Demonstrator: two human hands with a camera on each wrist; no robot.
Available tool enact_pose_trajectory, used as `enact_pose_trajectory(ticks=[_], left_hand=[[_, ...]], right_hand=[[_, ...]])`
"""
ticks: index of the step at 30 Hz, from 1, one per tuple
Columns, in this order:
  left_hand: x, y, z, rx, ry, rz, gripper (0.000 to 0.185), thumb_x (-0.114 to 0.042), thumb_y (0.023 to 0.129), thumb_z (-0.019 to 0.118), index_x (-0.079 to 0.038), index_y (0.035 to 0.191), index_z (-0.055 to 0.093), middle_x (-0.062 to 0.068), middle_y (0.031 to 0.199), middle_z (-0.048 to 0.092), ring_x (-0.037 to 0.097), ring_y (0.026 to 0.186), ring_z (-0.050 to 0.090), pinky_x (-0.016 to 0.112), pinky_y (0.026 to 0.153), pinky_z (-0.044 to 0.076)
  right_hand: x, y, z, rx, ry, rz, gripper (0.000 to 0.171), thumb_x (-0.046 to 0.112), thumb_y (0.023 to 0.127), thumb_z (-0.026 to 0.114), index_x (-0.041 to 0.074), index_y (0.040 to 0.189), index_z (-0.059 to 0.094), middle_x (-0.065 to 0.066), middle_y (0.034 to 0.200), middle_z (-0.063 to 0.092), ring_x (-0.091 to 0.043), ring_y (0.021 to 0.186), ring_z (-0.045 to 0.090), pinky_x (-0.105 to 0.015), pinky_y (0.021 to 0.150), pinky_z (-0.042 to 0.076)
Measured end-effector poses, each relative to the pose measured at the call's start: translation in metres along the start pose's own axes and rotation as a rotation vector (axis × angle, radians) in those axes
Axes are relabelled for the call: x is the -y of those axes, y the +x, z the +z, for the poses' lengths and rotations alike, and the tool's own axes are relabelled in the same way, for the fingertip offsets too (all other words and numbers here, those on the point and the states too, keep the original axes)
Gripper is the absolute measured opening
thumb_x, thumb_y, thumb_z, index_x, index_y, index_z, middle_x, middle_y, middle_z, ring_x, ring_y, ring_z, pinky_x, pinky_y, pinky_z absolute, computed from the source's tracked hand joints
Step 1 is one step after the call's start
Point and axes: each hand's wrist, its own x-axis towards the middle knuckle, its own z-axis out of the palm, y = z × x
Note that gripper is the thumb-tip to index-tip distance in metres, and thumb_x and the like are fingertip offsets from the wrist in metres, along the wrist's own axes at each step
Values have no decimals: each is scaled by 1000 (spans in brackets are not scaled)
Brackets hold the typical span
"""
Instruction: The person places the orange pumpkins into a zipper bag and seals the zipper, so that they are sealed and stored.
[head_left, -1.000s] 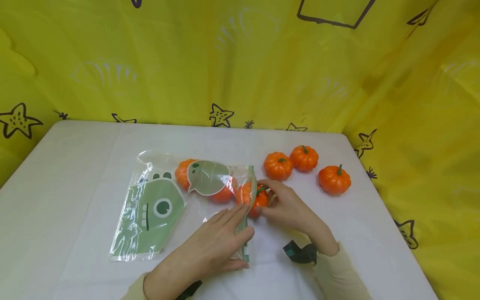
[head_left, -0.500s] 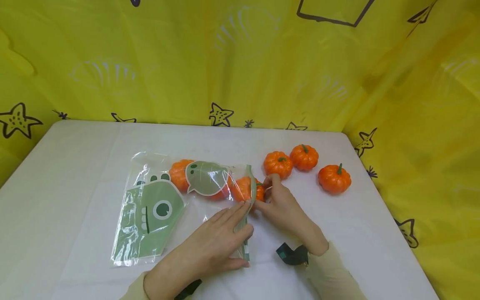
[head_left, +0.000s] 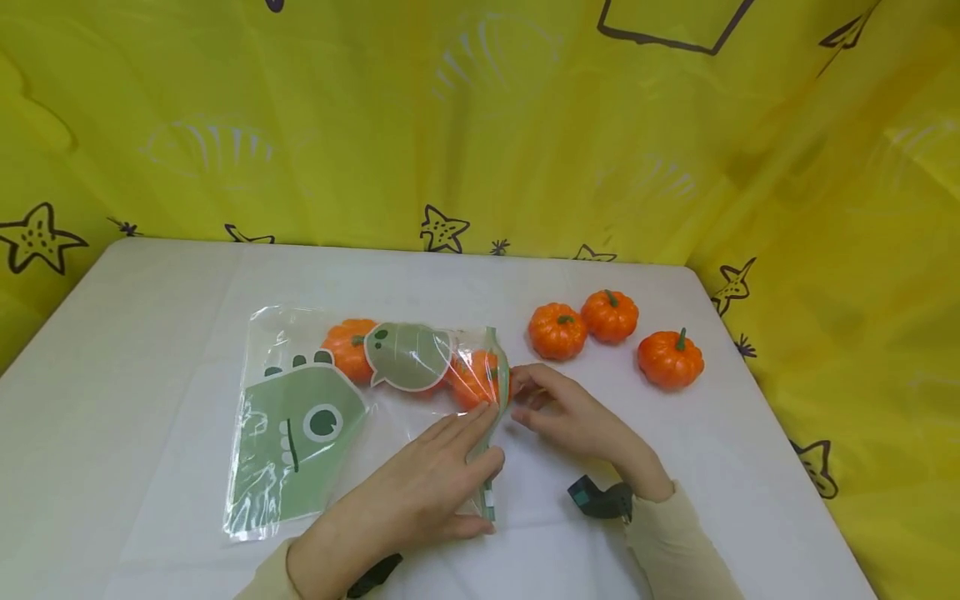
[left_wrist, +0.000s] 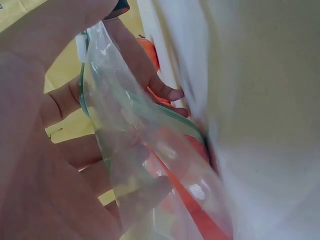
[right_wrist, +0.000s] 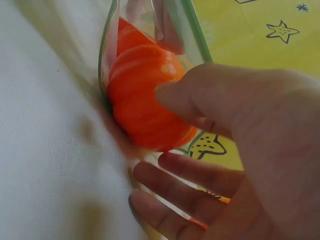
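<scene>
Nearest the camera in the head view, the left hand [head_left: 420, 492] is lying flat on the clear plastic zip bag printed with a green dinosaur [head_left: 300, 417], its fingers straight and pressing down the bag's green-edged mouth [head_left: 491, 417]. The left wrist view adds what the head view hides: the clear film [left_wrist: 145, 165] is arching up over those fingers, with orange showing through it.

Just beyond the mouth, the right hand [head_left: 570, 412] is hovering with fingers loosely extended, gripping nothing. The right wrist view is showing its thumb [right_wrist: 200, 100] touching a small orange plastic pumpkin [right_wrist: 145, 100] that is sitting just inside the open mouth; the head view shows that pumpkin [head_left: 472, 377] only through the film.

Deeper in the bag, a second orange pumpkin [head_left: 348, 346] is lying partly behind a green speech-bubble print [head_left: 408, 357].

Farther back on the white table [head_left: 150, 317], three loose orange pumpkins with green stems [head_left: 611, 315] are sitting well apart from the bag, two touching and one off to the right. A yellow star-patterned curtain [head_left: 450, 125] is hanging behind.
</scene>
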Motion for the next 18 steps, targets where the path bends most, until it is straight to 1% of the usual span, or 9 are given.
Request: enact_pose_trajectory(ticks=[2, 5, 8, 12, 14, 16, 18], left_hand=[[1, 0, 1, 4, -4, 4, 47, -51, 80, 77, -18, 102, 52, 19, 155, 39, 31, 146, 37, 45, 116, 38], [3, 0, 2, 9, -18, 6, 47, -52, 80, 76, -19, 102, 52, 20, 155, 39, 32, 146, 37, 44, 116, 37], [6, -1, 2, -1, -44, 5, 47, -53, 78, 77, -20, 100, 52, 20, 155, 39, 33, 146, 37, 45, 116, 37], [9, 0, 3, -25, -106, 24, 45, -50, 76, 80, -20, 97, 53, 18, 155, 40, 31, 146, 38, 45, 116, 38], [9, 0, 4, -31, -127, 38, 44, -48, 75, 81, -20, 96, 53, 16, 155, 40, 29, 146, 39, 44, 116, 38], [10, 0, 5, -39, -135, 54, 44, -47, 74, 81, -20, 95, 53, 16, 154, 42, 28, 144, 41, 43, 116, 38], [10, 1, 7, -56, -140, 75, 45, -46, 73, 82, -20, 94, 52, 14, 151, 45, 27, 140, 46, 42, 115, 39]], right_hand=[[-1, 0, 1, 26, -8, -40, 42, 18, 94, 67, 25, 134, 55, 7, 126, 60, -15, 109, 57, -35, 96, 52], [-3, 1, 3, 51, -42, -90, 47, 17, 95, 65, 26, 139, 53, 8, 136, 55, -15, 109, 55, -33, 96, 51], [-3, 2, 3, 41, -62, -113, 46, 15, 95, 64, 27, 139, 53, 9, 136, 55, -14, 108, 56, -31, 95, 51], [-3, 3, 2, 15, -48, -117, 44, 12, 95, 63, 28, 136, 55, 10, 130, 58, -13, 107, 56, -29, 93, 51], [-2, 3, 3, 13, -48, -118, 43, 12, 96, 63, 28, 135, 55, 10, 133, 57, -13, 108, 55, -30, 93, 51], [-3, 2, 4, 19, -54, -124, 44, 13, 96, 62, 27, 137, 55, 8, 140, 53, -13, 115, 54, -33, 96, 50], [-4, 1, 6, 33, -60, -132, 45, 12, 97, 61, 25, 140, 54, 6, 148, 47, -16, 126, 49, -40, 104, 47]])
